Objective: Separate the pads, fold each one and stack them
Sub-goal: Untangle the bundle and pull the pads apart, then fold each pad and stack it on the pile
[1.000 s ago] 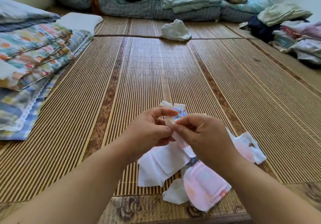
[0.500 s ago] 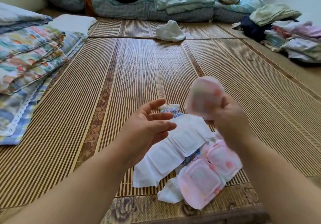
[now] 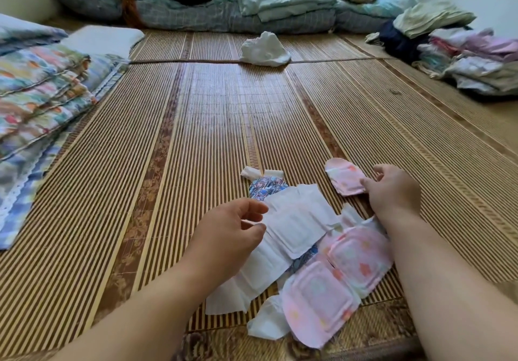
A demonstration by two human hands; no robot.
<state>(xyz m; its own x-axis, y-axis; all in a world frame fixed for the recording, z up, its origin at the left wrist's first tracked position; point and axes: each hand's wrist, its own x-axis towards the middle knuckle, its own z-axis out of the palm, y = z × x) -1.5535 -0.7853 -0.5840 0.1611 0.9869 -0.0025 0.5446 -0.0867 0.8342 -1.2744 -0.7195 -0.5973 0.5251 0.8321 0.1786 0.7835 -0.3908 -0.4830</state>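
Left hand [image 3: 229, 237] covers white pad's [image 3: 297, 229] left edge; patterned pad [image 3: 266, 188] mostly under it; forearms cut by bottom edge.

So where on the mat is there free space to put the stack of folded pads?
The bamboo mat is bare between the white cloth lump and the folded pink pad, and left toward the floral bedding. It is crowded near the unfolded pads between the left hand and right hand.

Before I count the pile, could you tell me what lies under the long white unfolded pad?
A blue patterned pad pokes out beneath the long white unfolded pad, on the striped bamboo mat. Anything else beneath is covered.
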